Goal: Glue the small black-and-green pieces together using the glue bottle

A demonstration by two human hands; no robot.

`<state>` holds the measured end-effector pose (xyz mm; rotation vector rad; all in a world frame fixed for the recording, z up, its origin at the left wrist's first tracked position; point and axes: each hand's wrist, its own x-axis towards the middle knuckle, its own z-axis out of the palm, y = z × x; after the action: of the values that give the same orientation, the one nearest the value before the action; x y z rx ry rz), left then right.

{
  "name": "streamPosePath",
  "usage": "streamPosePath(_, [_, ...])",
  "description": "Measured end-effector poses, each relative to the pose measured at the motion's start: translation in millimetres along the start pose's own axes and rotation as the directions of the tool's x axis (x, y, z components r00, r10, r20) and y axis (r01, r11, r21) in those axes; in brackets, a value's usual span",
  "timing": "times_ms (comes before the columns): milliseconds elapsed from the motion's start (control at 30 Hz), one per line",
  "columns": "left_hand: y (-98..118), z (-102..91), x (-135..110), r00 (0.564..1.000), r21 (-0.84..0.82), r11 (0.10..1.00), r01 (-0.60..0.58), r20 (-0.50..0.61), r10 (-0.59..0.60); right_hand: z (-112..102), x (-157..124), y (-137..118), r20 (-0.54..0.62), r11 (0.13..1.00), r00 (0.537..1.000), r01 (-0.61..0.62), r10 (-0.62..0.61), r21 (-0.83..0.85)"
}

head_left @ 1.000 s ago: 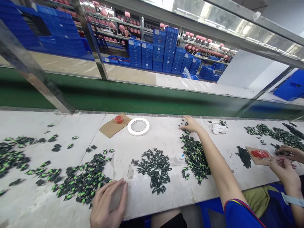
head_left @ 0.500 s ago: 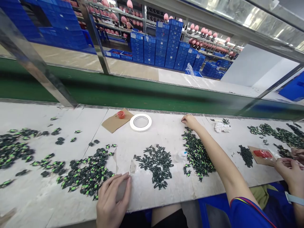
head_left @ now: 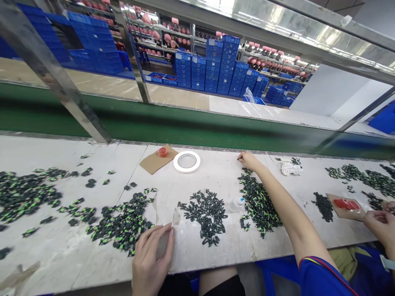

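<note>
My left hand [head_left: 152,257] rests at the table's front edge, fingers stretched and thumb apart, holding nothing visible. Just left of it lies a heap of small black-and-green parts [head_left: 123,224]. My right arm reaches forward across another heap of green-and-black parts [head_left: 262,209]. Beyond that heap, at the table's far side, my right hand [head_left: 247,160] has its fingertips pinched together low over the surface. Whatever is in the pinch is too small to make out. Between my hands lies a pile of small dark cylindrical parts [head_left: 207,218].
A white tape roll [head_left: 175,162] stands near brown cardboard [head_left: 151,164] carrying a small red tub [head_left: 162,152]. Crumpled white tissue [head_left: 291,168] lies right of my right hand. At far right, a co-worker's hands [head_left: 381,226] work near another cardboard piece. A metal frame post [head_left: 89,117] rises behind.
The view has shifted slightly, so the table items appear a little further right and lower. Both my hands keep nearly the same places and poses.
</note>
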<state>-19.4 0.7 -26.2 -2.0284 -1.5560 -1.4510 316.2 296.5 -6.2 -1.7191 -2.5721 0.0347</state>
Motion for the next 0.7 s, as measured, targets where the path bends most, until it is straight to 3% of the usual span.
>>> streamPosePath(400, [0.5,1.0,1.4,1.0,-0.008,1.0,-0.015,-0.005,0.015,5.6,-5.2,-4.7,0.008,0.993,1.0,0.005,-0.004,-0.118])
streamPosePath(700, [-0.5,2.9,-1.8,0.999,-0.002,1.0,-0.017,-0.027,0.017,-12.5,0.1,-10.3,0.123,0.998,0.991,-0.051,0.055,-0.036])
